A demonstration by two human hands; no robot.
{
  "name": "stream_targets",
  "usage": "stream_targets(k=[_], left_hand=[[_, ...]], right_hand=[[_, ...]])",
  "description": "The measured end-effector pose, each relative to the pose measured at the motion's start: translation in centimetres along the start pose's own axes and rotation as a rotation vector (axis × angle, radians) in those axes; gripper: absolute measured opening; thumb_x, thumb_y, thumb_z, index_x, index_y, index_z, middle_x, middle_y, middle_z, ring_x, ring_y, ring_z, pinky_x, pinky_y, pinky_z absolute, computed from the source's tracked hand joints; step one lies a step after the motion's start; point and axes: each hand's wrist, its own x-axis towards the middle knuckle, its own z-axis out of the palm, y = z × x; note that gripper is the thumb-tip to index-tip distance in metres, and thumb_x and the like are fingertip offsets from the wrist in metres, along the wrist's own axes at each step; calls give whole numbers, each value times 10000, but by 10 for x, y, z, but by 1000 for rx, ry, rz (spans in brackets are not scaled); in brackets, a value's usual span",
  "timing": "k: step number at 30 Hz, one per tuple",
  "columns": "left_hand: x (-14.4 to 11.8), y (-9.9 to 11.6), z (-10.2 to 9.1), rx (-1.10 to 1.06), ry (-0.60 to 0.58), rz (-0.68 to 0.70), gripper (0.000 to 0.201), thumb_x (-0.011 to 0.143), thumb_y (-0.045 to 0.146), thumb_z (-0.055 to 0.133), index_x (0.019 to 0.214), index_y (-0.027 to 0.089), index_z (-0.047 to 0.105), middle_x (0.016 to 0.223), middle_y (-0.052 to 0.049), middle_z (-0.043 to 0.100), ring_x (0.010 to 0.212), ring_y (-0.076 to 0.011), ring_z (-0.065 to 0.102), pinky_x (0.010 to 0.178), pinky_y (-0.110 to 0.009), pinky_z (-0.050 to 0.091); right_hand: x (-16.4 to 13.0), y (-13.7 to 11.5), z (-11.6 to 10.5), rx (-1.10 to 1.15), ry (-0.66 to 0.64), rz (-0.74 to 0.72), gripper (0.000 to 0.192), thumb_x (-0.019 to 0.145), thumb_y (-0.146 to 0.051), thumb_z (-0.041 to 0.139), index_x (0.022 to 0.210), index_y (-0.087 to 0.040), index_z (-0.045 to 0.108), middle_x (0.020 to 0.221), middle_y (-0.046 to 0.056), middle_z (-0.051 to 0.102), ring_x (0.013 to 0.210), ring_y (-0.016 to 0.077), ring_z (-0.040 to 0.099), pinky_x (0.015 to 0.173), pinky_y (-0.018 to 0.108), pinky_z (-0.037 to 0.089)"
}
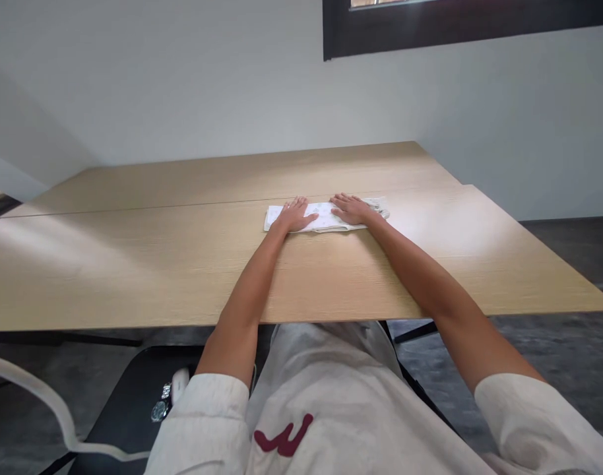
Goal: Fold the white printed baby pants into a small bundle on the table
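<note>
A folded white cloth (323, 217) with a faint pattern lies as a flat strip across the table. My left hand (295, 214) rests palm down on its left part, fingers stretched forward. Palm down on the right part lies my right hand (351, 209), its fingers also extended and the thumb pointing inward. The cloth's right end looks bunched and uneven. Both hands press on top of the cloth and hide some of it; a bare strip shows between them.
The wooden table (158, 264) reaches back to a grey-white wall (207, 79), with a seam running along it. A black chair (128, 396) below on the left bears a wristwatch (161, 404). A pale cable (49, 396) curves beside it. A dark window frame (430, 30) is above.
</note>
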Motion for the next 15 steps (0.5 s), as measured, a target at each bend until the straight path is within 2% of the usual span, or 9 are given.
stream_targets(k=[5, 8, 12, 15], left_hand=[[-5, -22, -4, 16, 16, -100, 876, 948, 664, 270, 1591, 78, 171, 1651, -133, 110, 1536, -294, 49, 1239, -510, 52], [-6, -29, -5, 13, 22, -132, 898, 943, 675, 272, 1589, 61, 164, 1649, -140, 109, 1536, -290, 57, 1241, -501, 60], [-5, -28, -6, -4, 21, -161, 877, 946, 669, 284, 1593, 87, 177, 1650, -121, 120, 1534, -289, 84, 1243, -481, 85], [-4, -25, -7, -14, 46, -183, 858, 952, 650, 305, 1589, 86, 192, 1649, -125, 130, 1533, -285, 87, 1243, -466, 80]], right_hand=[[-4, 17, -7, 45, 54, 94, 504, 1037, -347, 378, 1482, -135, 484, 1566, 130, 312, 1458, 324, 256, 1188, 531, 231], [-5, 20, -11, 177, 182, 138, 384, 986, -257, 447, 1291, -139, 650, 1486, 124, 443, 1388, 302, 390, 1157, 454, 325], [-4, 18, -15, 458, 428, 268, 297, 875, -161, 471, 1016, -124, 730, 1142, 105, 672, 1098, 252, 608, 1028, 374, 460], [-3, 16, -17, 647, 561, 370, 313, 801, -149, 453, 966, -125, 718, 910, 69, 690, 899, 218, 639, 877, 334, 522]])
